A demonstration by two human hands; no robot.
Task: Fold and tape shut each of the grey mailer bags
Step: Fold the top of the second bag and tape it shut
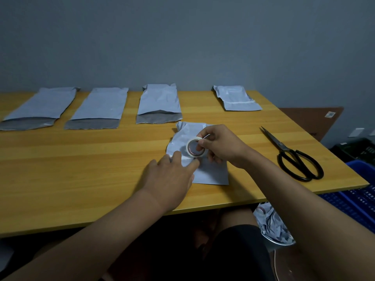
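Head view: no brand or writing can be read anywhere; a small square sticker [330, 114] on the brown board [316, 122] leaning behind the table's right end is too small to make out, and the reddish print inside the tape roll's core is blurred.

The folded grey mailer bag [211, 171] lies on the wooden table [81, 159], right of centre and near the front edge. The left hand [172, 177] lies flat with straight fingers, its fingertips [194, 162] pressing a strip of white tape across the bag's fold. The right hand [221, 147] holds the white tape roll [195, 147] upright just above that strip, thumb and fingers pinching its rim.

Along the back edge, against the grey wall [182, 37], lie three unfolded mailer bags: the left one [40, 106], the middle one [99, 107] and the third [159, 102], each with its darker flap open toward the person. A taped bag [237, 98] lies at the back right, well apart from the others.

Black scissors [294, 157] lie closed near the table's right edge, blades pointing away. A broad bare stretch of wood runs along the table's left and front. Below the right corner sit a blue crate [357, 201] and a bin of scrap paper [272, 226].
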